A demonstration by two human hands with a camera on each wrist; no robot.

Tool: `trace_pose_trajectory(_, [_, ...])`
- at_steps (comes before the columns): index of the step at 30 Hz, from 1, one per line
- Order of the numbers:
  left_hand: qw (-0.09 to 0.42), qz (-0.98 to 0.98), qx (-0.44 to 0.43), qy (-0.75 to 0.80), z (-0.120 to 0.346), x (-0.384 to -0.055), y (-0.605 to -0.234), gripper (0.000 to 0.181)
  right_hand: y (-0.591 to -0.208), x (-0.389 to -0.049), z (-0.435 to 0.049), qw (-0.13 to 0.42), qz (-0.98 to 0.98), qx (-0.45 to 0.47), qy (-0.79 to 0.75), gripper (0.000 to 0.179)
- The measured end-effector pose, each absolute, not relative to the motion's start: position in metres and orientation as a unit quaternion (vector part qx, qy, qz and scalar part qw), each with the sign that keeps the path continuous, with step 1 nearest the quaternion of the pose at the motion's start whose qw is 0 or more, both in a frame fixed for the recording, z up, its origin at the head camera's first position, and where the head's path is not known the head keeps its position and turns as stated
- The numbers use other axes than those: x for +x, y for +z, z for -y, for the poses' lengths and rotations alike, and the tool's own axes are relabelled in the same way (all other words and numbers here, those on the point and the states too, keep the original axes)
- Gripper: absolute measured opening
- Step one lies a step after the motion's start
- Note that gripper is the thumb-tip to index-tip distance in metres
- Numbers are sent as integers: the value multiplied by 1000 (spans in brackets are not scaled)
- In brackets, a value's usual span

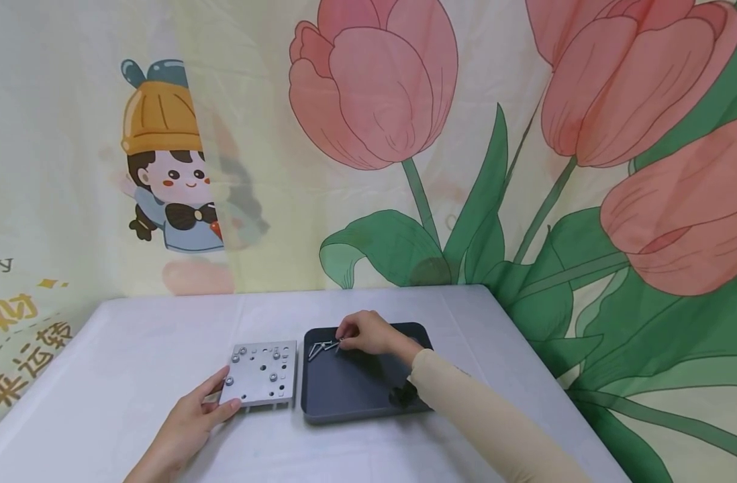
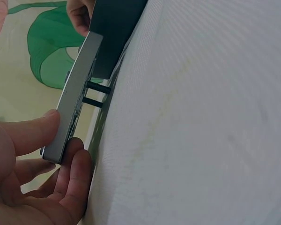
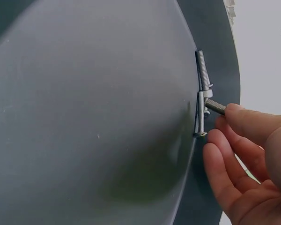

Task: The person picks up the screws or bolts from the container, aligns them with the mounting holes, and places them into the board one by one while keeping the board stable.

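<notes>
A square metal plate (image 1: pixel 255 376) with several holes is held by my left hand (image 1: pixel 190 417) at its near left corner. In the left wrist view, the thumb lies on the plate's upper side (image 2: pixel 75 101) and fingers are beneath it. Several socket-head bolts stand in the plate, and two threaded shanks (image 2: pixel 98 87) stick out below it. Over the far left part of a dark tray (image 1: pixel 350 396), my right hand (image 1: pixel 371 333) pinches a bolt (image 3: pixel 215 106) between thumb and fingers. Other loose bolts (image 3: pixel 203 70) lie together by the tray wall, right beside the pinched one.
The tray stands just right of the plate on a table with a white cloth (image 1: pixel 163 335). A black object (image 1: pixel 401 394) shows at the right wrist, over the tray. Behind the table hangs a backdrop (image 1: pixel 272 221) printed with tulips and a cartoon figure.
</notes>
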State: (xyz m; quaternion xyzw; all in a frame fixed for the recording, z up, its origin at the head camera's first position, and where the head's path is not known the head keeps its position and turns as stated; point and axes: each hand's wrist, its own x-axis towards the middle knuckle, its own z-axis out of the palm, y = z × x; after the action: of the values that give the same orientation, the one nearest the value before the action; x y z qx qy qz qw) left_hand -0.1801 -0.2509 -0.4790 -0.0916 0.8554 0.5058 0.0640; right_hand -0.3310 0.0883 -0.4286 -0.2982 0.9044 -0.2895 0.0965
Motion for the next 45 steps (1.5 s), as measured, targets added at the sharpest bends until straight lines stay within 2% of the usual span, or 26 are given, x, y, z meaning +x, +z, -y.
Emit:
trace_pose_trajectory(22, [62, -862, -93, 494, 251, -182, -480, 87, -424, -331, -68, 64, -890, -295, -343, 16])
trace_pose_trajectory(45, [54, -867, -78, 489, 253, -179, -479, 88, -416, -325, -14, 44, -865, -339, -368, 17])
